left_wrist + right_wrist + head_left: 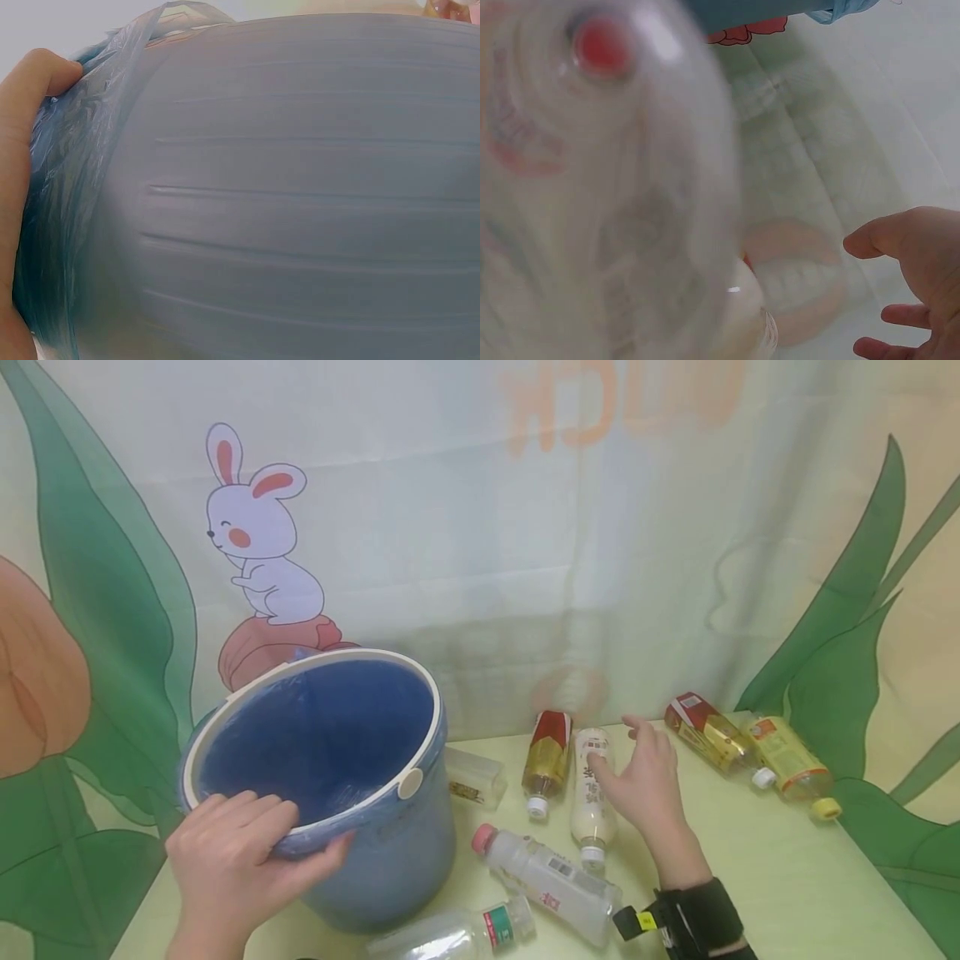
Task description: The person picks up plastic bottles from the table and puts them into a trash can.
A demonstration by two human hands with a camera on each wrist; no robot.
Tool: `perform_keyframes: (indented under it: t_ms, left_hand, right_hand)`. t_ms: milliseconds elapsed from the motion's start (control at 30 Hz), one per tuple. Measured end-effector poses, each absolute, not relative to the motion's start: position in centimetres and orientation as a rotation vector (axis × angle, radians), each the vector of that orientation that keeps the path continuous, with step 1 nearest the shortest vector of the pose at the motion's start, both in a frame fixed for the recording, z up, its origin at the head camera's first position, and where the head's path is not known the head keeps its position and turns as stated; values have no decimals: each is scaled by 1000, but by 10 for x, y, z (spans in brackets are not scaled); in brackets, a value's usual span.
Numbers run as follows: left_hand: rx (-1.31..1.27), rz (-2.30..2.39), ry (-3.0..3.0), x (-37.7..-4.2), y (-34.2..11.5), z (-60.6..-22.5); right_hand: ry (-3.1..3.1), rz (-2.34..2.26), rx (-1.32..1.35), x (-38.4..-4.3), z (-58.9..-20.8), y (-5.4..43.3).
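At the left, my left hand [232, 852] grips the rim of a blue bucket [397, 868], fingers over the edge and thumb on the outside. The bucket leans toward me, and a thin blue plastic bag [90, 165] is folded over its rim. Fingers spread and holding nothing, my right hand [648, 785] hovers at a bottle with a cream label [591, 802]; its thumb overlaps that bottle in the head view. In the right wrist view a clear bottle [667, 247], close and blurred, fills the left side.
Beside the bucket lie a pink-capped bottle [551, 881], a clear bottle [442, 937] and a clear container [475, 777]. A red-and-gold bottle [547, 756] lies behind. Farther right are another red-and-gold bottle [708, 735] and a yellow-capped bottle [791, 760]. A printed curtain [465, 527] hangs behind the table.
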State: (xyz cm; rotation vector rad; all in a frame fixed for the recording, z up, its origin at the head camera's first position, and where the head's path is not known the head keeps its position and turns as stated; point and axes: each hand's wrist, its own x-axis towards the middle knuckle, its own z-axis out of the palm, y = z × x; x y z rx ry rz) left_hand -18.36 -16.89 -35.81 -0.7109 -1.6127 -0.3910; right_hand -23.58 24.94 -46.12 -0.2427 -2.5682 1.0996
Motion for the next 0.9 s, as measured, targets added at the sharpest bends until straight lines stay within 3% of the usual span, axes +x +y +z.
perform_keyframes:
  t_ms: [900]
  left_hand:
    - [-707, -415, -1594, -184, -167, -358]
  right_hand:
    - [-2807, 1091, -350, -248, -490, 246]
